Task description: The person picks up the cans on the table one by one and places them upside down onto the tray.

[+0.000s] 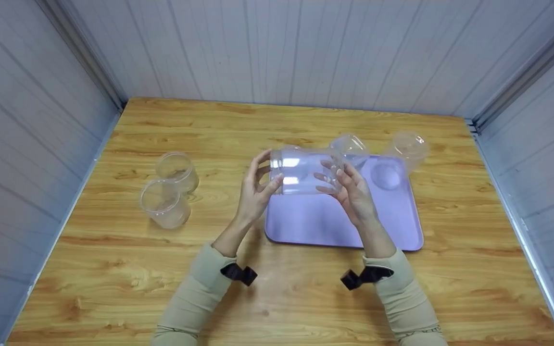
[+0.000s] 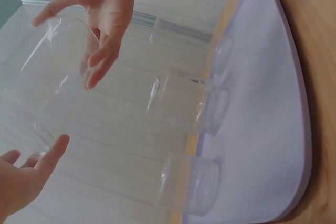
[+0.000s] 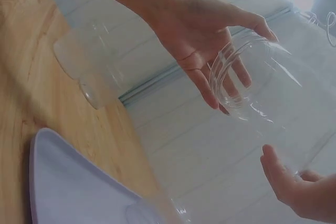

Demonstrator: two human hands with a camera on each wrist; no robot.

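Observation:
A clear plastic jar point(image 1: 301, 172) lies sideways in the air above the purple tray point(image 1: 310, 221), held between both hands. At its threaded mouth end, my left hand point(image 1: 255, 192) grips the rim, thumb in front and fingers behind. The right hand point(image 1: 354, 192) holds the other end, its fingers seen through the clear plastic. In the right wrist view the left hand point(image 3: 194, 30) has its fingers curled about the ridged rim. From the left wrist, the right hand point(image 2: 107, 14) shows spread around the jar's far end.
Toward the tray's back edge stand clear jars, one in the middle point(image 1: 349, 146) and one at the right corner point(image 1: 409, 146); another jar point(image 2: 189, 184) shows in the left wrist view. Two more jars point(image 1: 178, 170) point(image 1: 164, 204) stand close together on the wooden table, left of the tray. Panelled walls enclose the table.

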